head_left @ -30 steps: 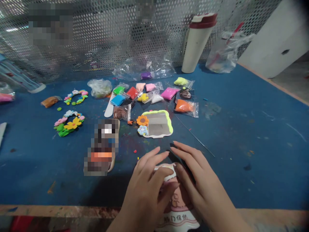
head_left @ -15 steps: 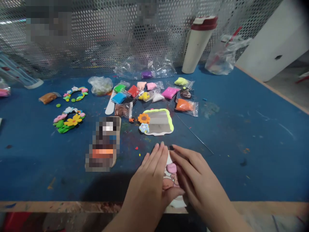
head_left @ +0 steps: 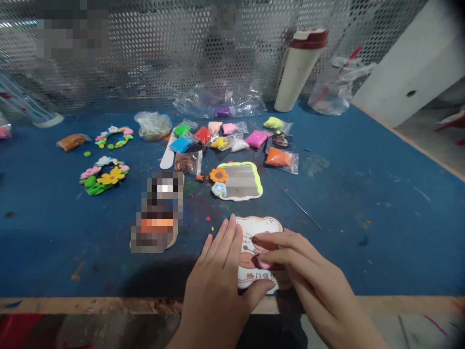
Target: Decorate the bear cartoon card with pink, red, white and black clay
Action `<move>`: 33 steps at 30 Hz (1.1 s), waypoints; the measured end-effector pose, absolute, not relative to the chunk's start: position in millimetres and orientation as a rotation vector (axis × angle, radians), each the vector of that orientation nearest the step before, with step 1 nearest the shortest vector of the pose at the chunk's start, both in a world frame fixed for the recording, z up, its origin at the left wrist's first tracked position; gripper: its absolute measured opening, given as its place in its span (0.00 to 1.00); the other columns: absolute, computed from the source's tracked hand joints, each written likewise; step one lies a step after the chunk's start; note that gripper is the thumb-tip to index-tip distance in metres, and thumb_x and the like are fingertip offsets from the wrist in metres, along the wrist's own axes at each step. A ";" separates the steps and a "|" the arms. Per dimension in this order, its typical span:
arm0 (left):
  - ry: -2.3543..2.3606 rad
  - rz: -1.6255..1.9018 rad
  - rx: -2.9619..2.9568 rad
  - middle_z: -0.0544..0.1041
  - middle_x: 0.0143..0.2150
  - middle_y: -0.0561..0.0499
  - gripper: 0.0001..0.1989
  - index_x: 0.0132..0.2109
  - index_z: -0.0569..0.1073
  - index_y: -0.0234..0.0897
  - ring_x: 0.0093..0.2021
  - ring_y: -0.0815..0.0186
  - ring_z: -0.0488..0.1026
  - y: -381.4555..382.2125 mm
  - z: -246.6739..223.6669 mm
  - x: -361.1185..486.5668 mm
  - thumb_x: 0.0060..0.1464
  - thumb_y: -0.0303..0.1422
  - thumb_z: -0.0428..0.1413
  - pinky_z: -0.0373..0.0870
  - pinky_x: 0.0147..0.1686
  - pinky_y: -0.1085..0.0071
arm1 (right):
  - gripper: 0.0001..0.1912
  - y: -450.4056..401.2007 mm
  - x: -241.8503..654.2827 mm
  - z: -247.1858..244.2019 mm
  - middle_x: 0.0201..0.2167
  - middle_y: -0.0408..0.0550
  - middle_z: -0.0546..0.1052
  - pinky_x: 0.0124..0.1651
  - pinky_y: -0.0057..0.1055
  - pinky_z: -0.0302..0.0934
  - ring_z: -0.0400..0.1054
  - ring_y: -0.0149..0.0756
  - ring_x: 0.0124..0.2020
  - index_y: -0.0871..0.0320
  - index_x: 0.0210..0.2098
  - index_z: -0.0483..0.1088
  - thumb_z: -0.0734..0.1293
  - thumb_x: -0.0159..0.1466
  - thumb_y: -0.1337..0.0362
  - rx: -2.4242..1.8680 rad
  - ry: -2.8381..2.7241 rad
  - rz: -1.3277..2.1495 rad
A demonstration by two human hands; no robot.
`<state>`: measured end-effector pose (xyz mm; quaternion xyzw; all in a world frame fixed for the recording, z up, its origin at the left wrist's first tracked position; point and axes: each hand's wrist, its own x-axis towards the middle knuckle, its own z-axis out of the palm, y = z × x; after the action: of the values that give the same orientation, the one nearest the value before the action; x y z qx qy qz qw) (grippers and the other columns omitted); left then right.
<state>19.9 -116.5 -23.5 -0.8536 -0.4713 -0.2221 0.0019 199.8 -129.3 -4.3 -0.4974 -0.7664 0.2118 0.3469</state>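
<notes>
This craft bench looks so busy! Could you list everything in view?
Bench top: 1, blue and paint-flecked, under everything.
Perforated metal screen: 1, silver, behind the bench.
Bottle: 1, white with dark red lid, back right.
Modelling clay packets: about a dozen, mixed colours, back centre.
Clay flower wreaths: 2, multicoloured, left.
Mirror: 1, lime-trimmed, centre.
Clay sunflower: 1, orange, beside the mirror.
Craft stick: 1, white, beside the packets.
Metal needle: 1, grey, right of the mirror.
Blurred object: 1, colours unclear, left of the card.
Printed card: 1, cream, front centre.
Pink clay piece: 1, pink, on the card.
Left hand: 1, bare, on the card's left side.
Right hand: 1, bare, fingers over the pink clay piece.
</notes>
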 end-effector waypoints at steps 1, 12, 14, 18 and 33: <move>-1.479 -0.696 -2.684 0.69 0.58 0.30 0.31 0.59 0.60 0.24 0.59 0.49 0.68 -116.8 -24.1 19.7 0.58 0.45 0.52 0.74 0.49 0.48 | 0.18 -131.6 202.2 -5.2 0.48 0.48 0.76 0.48 0.34 0.69 0.70 0.36 0.51 0.52 0.44 0.70 0.54 0.66 0.74 -1.329 -1.948 0.557; -1.369 -0.673 -2.696 0.69 0.58 0.27 0.33 0.59 0.59 0.21 0.60 0.48 0.67 -116.5 -26.2 15.6 0.58 0.45 0.52 0.72 0.50 0.47 | 0.26 -136.0 199.5 -14.5 0.58 0.52 0.71 0.60 0.40 0.62 0.64 0.38 0.60 0.60 0.60 0.63 0.58 0.63 0.76 -1.203 -2.234 0.206; -1.345 -0.664 -2.713 0.69 0.58 0.26 0.35 0.59 0.59 0.20 0.59 0.47 0.67 -116.0 -24.0 14.3 0.56 0.46 0.53 0.73 0.49 0.47 | 0.26 -138.9 203.9 -13.4 0.59 0.52 0.71 0.60 0.35 0.63 0.62 0.37 0.62 0.62 0.59 0.63 0.58 0.62 0.77 -1.114 -2.314 0.190; -1.288 -0.621 -2.774 0.69 0.58 0.27 0.39 0.60 0.58 0.21 0.59 0.46 0.67 -113.4 -20.0 10.2 0.50 0.46 0.58 0.73 0.50 0.49 | 0.27 -136.4 209.0 -15.1 0.60 0.53 0.69 0.60 0.45 0.62 0.63 0.42 0.60 0.61 0.63 0.60 0.61 0.64 0.72 -1.285 -2.303 0.083; -1.337 -0.841 -2.794 0.73 0.56 0.32 0.37 0.59 0.60 0.27 0.57 0.51 0.70 -107.4 -20.6 5.4 0.53 0.52 0.55 0.73 0.52 0.54 | 0.26 -125.9 192.6 -18.2 0.65 0.57 0.58 0.63 0.46 0.56 0.51 0.45 0.66 0.70 0.63 0.58 0.58 0.66 0.69 -1.286 -2.461 0.080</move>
<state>5.4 -107.4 -20.6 -0.8700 -0.4164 -0.2617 -0.0339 192.6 -125.9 -18.2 -0.4552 -0.8714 0.0283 0.1810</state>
